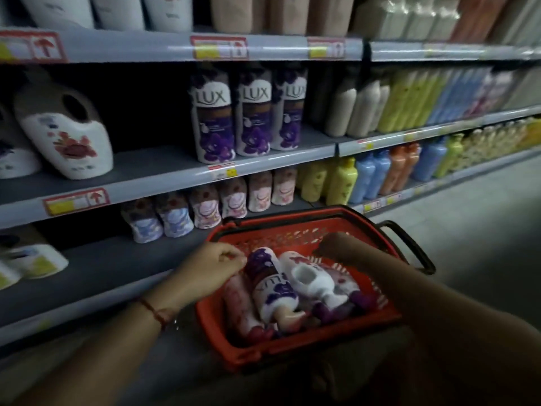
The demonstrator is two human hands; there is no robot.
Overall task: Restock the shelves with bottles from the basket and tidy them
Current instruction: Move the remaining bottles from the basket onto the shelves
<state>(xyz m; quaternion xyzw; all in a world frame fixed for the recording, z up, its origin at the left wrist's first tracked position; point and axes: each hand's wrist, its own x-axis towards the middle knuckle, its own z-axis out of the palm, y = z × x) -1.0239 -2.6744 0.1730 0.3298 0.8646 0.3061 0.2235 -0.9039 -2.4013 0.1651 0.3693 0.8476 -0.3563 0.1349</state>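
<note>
A red basket (295, 222) sits low in front of the shelves and holds several bottles lying down. Among them are a purple Lux bottle (270, 288), a white jug with a handle hole and red flowers (310, 281), and a pink bottle (238, 306). My left hand (210, 266) is at the purple bottle's far end, with its curled fingers pinching that end. My right hand (336, 247) hangs over the far end of the white jug with its fingers bent down. It is too dark to see whether they grip the jug.
Three upright purple Lux bottles (248, 112) stand on the middle shelf (146, 171), with a gap to their left. A white flowered jug (64, 133) stands further left. Small pouches (205, 209) line the lower shelf. Coloured bottles fill the shelves at right. The basket's black handle (409, 244) sticks out to the right.
</note>
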